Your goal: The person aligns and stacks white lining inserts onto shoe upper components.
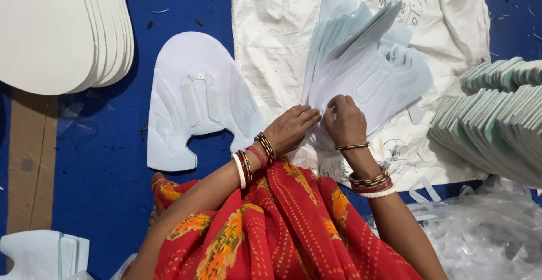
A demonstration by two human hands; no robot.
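Both hands, left hand (292,127) and right hand (344,121), grip pinching fanned pale-blue sheets (361,65) on white sack (451,26).

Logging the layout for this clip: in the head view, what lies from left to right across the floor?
Stack of white oval sheets → single white shoe-upper piece → left hand → right hand on the fanned white shoe-upper pieces → rows of pale green foam pieces.

shoe-making workshop, floor-level workstation: blue mat floor (107,184); stacks of die-cut pale foam shoe-upper pieces (195,96); fanned bundles of greenish-edged foam parts (497,127); large white oval sheets (62,29); clear plastic offcuts (485,235).
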